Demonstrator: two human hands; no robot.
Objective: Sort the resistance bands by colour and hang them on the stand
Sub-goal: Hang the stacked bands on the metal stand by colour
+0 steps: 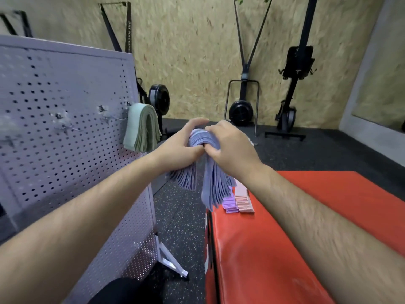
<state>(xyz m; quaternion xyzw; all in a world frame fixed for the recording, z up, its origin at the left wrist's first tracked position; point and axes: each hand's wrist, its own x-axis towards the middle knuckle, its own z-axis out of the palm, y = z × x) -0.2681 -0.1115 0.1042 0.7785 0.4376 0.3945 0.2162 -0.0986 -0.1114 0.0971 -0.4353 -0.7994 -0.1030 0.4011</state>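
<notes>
I hold a thick bundle of blue-lilac resistance bands (213, 189) folded over in mid-air. My left hand (183, 148) grips its left side and my right hand (230, 148) grips the top fold from the right, thumbs meeting at the middle. The loose ends hang down between my wrists. A bundle of green bands (142, 127) hangs on a hook at the right edge of the white pegboard stand (65, 128). Purple bands (229, 204) and pink bands (243, 199) lie in stacks on the red mat (274, 249), partly hidden by the hanging bundle.
Bare hooks (63, 122) stick out of the pegboard left of the green bands. The stand's white foot (173, 262) juts onto the speckled black floor between stand and mat. Rowing machines (243, 106) stand upright against the chipboard wall behind.
</notes>
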